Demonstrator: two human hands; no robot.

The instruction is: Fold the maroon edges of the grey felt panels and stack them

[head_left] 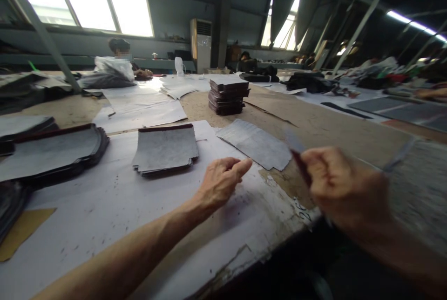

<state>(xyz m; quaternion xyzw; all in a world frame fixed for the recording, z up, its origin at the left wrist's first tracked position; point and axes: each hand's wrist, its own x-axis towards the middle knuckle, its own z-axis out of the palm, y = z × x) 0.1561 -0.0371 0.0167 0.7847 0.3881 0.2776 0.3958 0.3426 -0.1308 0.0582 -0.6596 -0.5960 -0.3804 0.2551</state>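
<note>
My left hand is over the white sheet, its fingers curled in and the thumb laid along them; nothing shows in its grip. To the right, blurred by motion, my right hand pinches a dark red leather piece, seen nearly edge-on. A single grey-backed piece lies flat between and beyond the hands. Left of it rests a short stack of grey-backed leather pieces with dark red edges. Farther back stands a taller stack of dark red pieces.
More stacked pieces lie at the left, near a tan card. White paper covers part of the table. A plastic bag and a slanting pole stand behind. A person sits across the table. The table's front edge runs beneath my right arm.
</note>
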